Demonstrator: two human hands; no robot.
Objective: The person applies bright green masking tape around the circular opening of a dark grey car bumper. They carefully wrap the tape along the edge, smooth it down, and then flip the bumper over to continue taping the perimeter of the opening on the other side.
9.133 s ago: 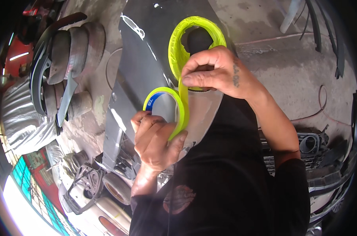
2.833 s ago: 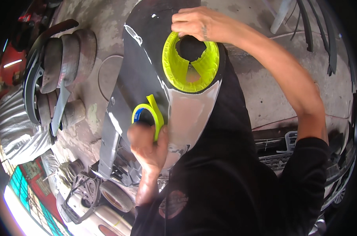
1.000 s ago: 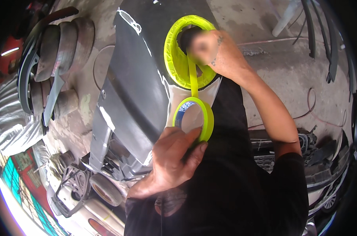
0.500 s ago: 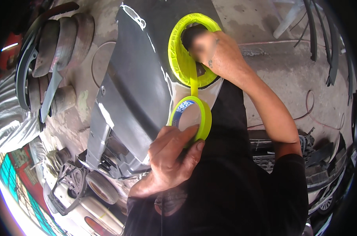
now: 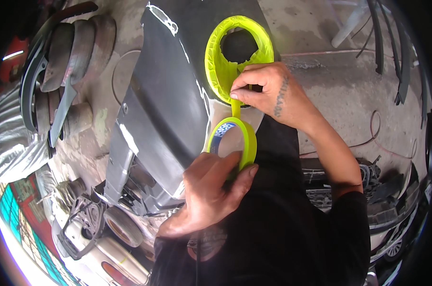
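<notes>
My left hand (image 5: 211, 190) is closed around the lower side of a roll of bright yellow-green masking tape (image 5: 250, 143). From the top of the roll a short tape strip (image 5: 236, 109) runs up to an oval opening. The opening's rim is covered by a ring of wrinkled yellow-green tape (image 5: 213, 62), with a dark hole inside it. Over the ring's lower right edge, my right hand (image 5: 275, 93) pinches the strip between thumb and forefinger. All this sits on a dark grey car body panel (image 5: 163, 90) with white sanded patches along its edges.
Several worn tires (image 5: 58, 57) and curved trim pieces lie on the concrete floor at the left. Black strips (image 5: 401, 62) hang at the upper right. A thin hose (image 5: 375, 128) and a car grille (image 5: 320, 186) lie at the right. A pale car part (image 5: 106, 257) shows at the lower left.
My right hand has come out of the oval opening and moved down toward me, now pinching the tape strip. My left hand stays on the roll, almost unmoved.
</notes>
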